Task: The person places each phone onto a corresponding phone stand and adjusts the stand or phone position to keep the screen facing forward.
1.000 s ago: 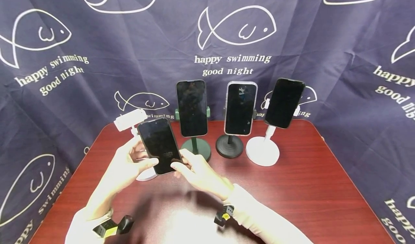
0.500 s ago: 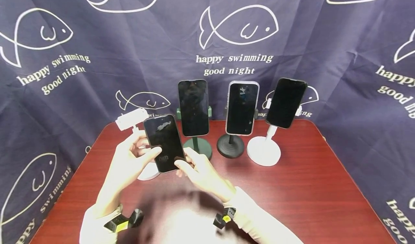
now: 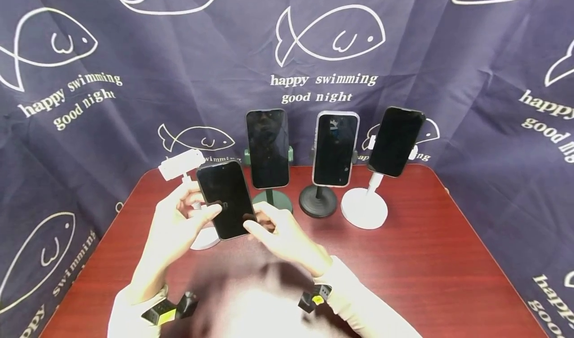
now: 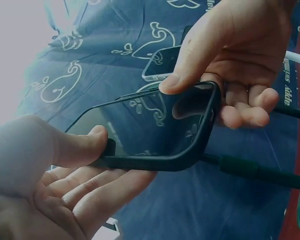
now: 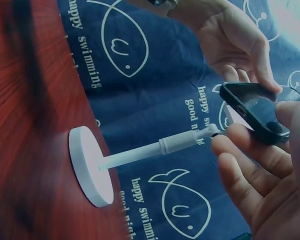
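Note:
A black smartphone point(image 3: 226, 198) in a dark case is held up over the left part of the table, screen facing me and slightly tilted. My left hand point(image 3: 172, 223) grips its left edge, thumb on the screen and fingers behind. On the opposite edge, near the lower right corner, my right hand point(image 3: 284, 236) pinches it between thumb and curled fingers; the left wrist view shows that thumb point(image 4: 171, 84) on the phone's rim. Just behind the phone stands a white phone stand point(image 3: 181, 164) with a bare clamp; its round base point(image 5: 90, 165) shows in the right wrist view.
To the right, a green stand point(image 3: 287, 203), a black stand point(image 3: 317, 202) and another white stand point(image 3: 364, 208) each carry an upright phone. The red-brown table point(image 3: 430, 258) ends at a dark blue curtain point(image 3: 323, 39) printed with fish. Both wrists wear small cameras.
Both hands and the phone have shifted slightly right and up from a second ago, then stayed nearly in place. My right fingers have shifted a little along the phone's edge.

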Tool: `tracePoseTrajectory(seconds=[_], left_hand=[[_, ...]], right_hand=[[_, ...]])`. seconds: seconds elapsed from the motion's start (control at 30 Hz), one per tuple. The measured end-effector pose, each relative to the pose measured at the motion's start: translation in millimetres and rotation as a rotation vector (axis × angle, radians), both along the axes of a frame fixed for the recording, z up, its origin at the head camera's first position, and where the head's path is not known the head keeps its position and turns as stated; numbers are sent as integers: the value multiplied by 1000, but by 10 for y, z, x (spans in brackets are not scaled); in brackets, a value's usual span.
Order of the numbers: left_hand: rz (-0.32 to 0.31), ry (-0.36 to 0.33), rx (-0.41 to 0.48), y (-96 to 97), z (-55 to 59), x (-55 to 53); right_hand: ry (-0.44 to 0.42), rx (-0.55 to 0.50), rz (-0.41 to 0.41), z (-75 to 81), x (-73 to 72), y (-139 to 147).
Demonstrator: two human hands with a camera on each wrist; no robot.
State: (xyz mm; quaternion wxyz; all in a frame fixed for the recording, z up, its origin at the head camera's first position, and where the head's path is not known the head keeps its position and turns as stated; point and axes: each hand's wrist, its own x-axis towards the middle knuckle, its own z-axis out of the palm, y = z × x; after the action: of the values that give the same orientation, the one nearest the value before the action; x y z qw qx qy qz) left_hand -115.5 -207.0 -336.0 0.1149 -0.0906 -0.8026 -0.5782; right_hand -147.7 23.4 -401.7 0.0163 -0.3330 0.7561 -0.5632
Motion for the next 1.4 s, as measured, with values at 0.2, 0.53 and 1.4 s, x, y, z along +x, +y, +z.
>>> tracePoseTrajectory(seconds=[0.2,0.53,1.4], left_hand=[[-56,23,-2,37,23,-1],[-75,31,-12,68,6,10],[-75,128,6,89,45,84]], right_hand=[[-15,0,17,30,-5,41],[88,17,-54,35,8,43],[76,-55,-4,86,91,20]])
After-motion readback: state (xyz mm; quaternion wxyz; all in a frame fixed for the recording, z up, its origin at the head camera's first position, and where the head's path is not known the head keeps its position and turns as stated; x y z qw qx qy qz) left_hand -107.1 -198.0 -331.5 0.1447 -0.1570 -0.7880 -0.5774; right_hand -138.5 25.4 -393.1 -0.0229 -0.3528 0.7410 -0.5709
